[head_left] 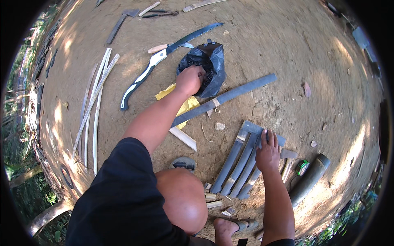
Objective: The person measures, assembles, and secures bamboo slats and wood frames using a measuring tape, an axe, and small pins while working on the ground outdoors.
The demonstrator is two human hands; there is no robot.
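My left hand (191, 80) reaches into an open black plastic bag (219, 65) holding a heap of small, thin dark pieces. Its fingers are curled, and what they pinch is hidden. Flat on the top crosspiece of a frame of dark bamboo slats (234, 162) lies my right hand (267, 153), fingers stretched out. Several slats run side by side from that crosspiece toward me. A longer dark bamboo strip (246, 87) lies slantwise below the bag, partly over a yellow wrapper (188, 107). A hammer's head (288, 153) shows beside my right hand.
A folding saw (150, 71) and a wooden-handled knife (158, 48) lie beyond my left arm. Pale split strips (98, 88) are at left; an axe-like tool (119, 26) and pliers (162, 13) lie far off. A green tape measure (302, 167) and bamboo tube (310, 180) are at right.
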